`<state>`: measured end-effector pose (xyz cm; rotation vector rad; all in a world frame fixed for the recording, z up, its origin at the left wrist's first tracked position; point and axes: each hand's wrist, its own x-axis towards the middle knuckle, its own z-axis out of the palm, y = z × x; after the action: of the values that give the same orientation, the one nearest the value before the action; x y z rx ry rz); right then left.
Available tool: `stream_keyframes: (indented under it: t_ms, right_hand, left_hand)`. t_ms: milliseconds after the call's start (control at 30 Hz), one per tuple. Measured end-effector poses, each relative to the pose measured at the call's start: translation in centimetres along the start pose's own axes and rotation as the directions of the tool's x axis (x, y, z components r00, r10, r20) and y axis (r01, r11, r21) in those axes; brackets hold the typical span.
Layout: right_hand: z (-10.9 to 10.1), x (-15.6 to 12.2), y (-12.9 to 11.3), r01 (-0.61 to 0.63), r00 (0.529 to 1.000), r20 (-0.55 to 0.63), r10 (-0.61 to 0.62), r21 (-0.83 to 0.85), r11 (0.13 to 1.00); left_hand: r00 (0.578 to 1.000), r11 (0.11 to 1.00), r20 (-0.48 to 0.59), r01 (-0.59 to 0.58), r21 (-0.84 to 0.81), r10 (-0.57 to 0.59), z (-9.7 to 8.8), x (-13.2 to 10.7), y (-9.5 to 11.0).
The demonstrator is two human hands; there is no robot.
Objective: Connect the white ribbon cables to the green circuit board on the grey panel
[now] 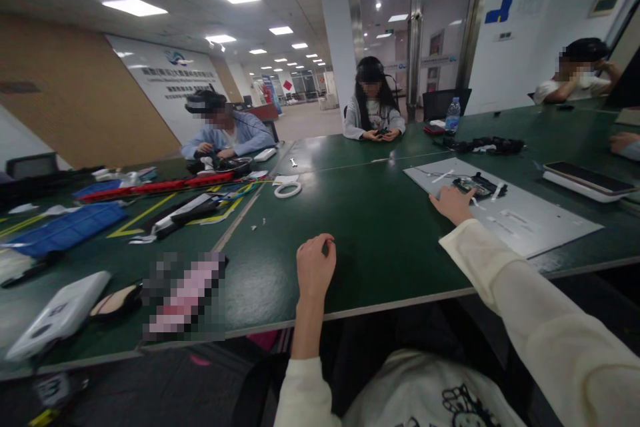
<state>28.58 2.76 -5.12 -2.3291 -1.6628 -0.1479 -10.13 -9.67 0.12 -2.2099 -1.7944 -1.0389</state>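
My right hand (454, 205) reaches over a flat grey panel (543, 233), its fingers apart and nothing held. One fingertip is at the edge of a small dark electronic board (480, 185) lying on that panel, seemingly touching it. White strips lie around the board. Close to the table's front edge, my left hand (316, 268) rests with its fingers curled in loosely. No object shows in it. Bare green tabletop (385, 240) lies between my two hands.
A white ring like a tape roll (288, 190) and a small wrench (293, 163) lie ahead. On the left are a blue tray (70, 227), a white device (60, 313) and a pink item (187, 297). A phone (590, 175) lies right. Several people sit around.
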Motion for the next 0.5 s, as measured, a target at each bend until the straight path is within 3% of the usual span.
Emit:
stream_keyframes:
  t_ms: [200, 500]
  right_hand:
    - [-0.8, -0.5, 1.3, 0.067, 0.995, 0.082, -0.064, -0.029, 0.997]
    - [0.8, 0.1, 3.4, 0.032, 0.999, 0.004, -0.032, 0.048, 0.998]
  left_hand:
    - [1.0, 1.0, 0.01, 0.003, 0.006, -0.003, 0.0, 0.0, 0.1]
    - [0.999, 1.0, 0.046, 0.016, 0.004, -0.017, 0.0, 0.0, 0.1]
